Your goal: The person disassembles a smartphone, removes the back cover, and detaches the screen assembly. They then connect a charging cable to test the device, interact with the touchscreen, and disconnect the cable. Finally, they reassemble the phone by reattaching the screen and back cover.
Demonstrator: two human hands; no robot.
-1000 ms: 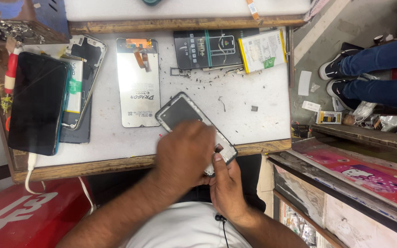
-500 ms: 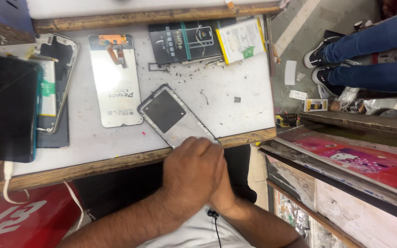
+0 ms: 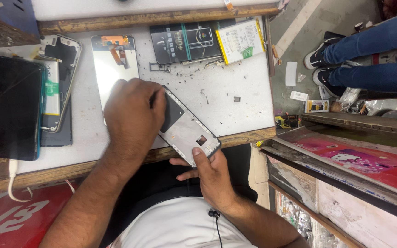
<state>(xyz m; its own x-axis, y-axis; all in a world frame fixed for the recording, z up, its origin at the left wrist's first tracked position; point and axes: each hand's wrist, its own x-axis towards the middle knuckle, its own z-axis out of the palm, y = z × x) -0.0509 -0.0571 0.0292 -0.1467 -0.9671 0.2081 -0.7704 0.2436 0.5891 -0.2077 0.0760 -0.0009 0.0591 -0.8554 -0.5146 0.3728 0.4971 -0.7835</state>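
Note:
A disassembled phone frame [image 3: 187,131], pale inside with a dark square part, lies slantwise on the white worktable [image 3: 235,87], its near end sticking out over the wooden front edge. My left hand [image 3: 132,115] rests over its far end with fingers curled on it, hiding that end. My right hand [image 3: 212,179] holds the near end from below the table edge, thumb pressed on the frame's corner.
A white display panel [image 3: 113,64], an opened phone with its battery [image 3: 58,78] and a dark phone [image 3: 12,108] lie to the left. A black box [image 3: 184,41] and a yellow-edged battery [image 3: 240,41] sit at the back. Another person's legs [image 3: 368,59] are at the right.
My hands, stacked together at the frame's near end, have separated. The left hand moved up to the frame's far end. The right hand now holds the near end.

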